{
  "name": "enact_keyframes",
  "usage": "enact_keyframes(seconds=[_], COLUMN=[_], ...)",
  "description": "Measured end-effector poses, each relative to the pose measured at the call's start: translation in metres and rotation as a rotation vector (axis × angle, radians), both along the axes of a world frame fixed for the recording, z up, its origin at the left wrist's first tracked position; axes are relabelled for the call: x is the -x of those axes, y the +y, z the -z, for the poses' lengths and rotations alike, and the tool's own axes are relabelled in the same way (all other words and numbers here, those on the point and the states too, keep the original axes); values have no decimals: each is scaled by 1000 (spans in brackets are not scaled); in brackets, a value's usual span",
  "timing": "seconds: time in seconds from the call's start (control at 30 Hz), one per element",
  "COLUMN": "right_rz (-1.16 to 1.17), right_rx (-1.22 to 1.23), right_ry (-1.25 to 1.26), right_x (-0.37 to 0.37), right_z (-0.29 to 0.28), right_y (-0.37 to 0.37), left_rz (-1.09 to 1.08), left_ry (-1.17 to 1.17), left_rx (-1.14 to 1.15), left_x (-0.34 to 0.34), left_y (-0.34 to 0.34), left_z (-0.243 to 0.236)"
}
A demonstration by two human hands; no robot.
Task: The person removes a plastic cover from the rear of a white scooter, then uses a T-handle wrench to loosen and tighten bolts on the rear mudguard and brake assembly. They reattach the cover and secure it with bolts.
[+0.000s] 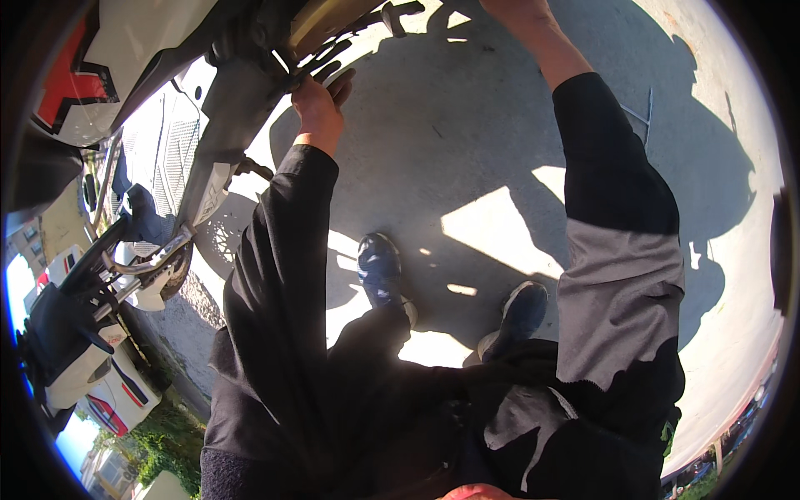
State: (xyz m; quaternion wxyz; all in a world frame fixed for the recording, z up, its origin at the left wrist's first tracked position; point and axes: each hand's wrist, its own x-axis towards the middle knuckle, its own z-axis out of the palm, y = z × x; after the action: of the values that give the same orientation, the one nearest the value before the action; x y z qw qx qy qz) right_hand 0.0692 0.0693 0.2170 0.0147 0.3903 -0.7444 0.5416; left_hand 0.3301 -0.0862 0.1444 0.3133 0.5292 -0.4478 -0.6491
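Observation:
A white, red and black motorcycle (104, 67) fills the upper left, with its front end and handlebar toward the lower left. My left hand (320, 107) reaches up to dark parts low on the motorcycle's side. Its fingers are curled there in shadow, and what lies between them is hard to make out. At the top edge, out to the right of the motorcycle's lower parts, is my right hand (518, 10). Only its wrist side shows; the fingers are cut off by the frame. Black sleeves cover both arms.
A thin T-shaped metal rod (648, 121) lies on the concrete floor (433, 158) beyond my right forearm. My dark shoes (380, 262) stand on the floor below. Green plants (162, 442) show at the lower left, and shadows and bright sun patches cross the floor.

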Motion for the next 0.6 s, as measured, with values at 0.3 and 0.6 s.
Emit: enact_keyframes(seconds=[0.3,0.6], right_rz=[101,101], right_rx=[169,167], right_ry=[36,30], right_x=[-17,-13], right_z=[2,11], right_y=[-21,-5], left_rz=[81,785], left_ry=[-24,-404], left_rx=[22,1466], left_x=[-5,23], left_y=[-7,79], left_z=[-13,-82])
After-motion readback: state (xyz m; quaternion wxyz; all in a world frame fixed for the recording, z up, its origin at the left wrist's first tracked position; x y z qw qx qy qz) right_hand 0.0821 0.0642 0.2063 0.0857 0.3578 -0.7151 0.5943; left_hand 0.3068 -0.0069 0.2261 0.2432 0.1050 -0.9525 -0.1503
